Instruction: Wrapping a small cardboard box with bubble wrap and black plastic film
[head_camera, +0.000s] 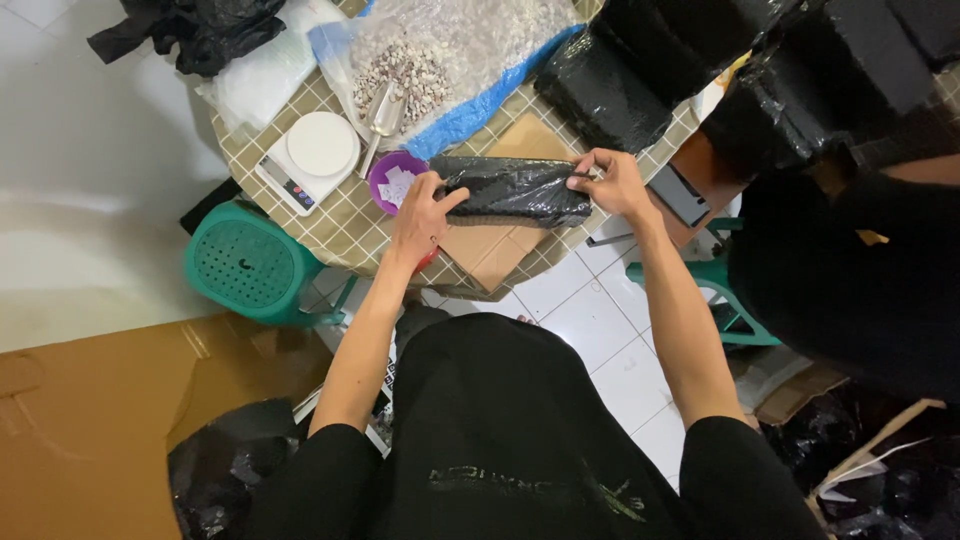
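Observation:
A long black plastic-wrapped bundle (512, 188) lies across brown cardboard (495, 245) on a small table covered with a checked cloth (340, 225). My left hand (420, 215) grips the bundle's left end, thumb on top. At the right end, my right hand (610, 183) pinches the wrap with the fingertips. Both arms are bare below black sleeves.
A purple bowl (392, 180) with paper slips, a white kitchen scale (310, 158) and a metal scoop (381, 118) by a clear bag of small pebbles (410, 70) sit on the table. A green stool (250, 265) stands left. Black wrapped bundles (610, 80) lie behind. Another person in black (850, 280) is at right.

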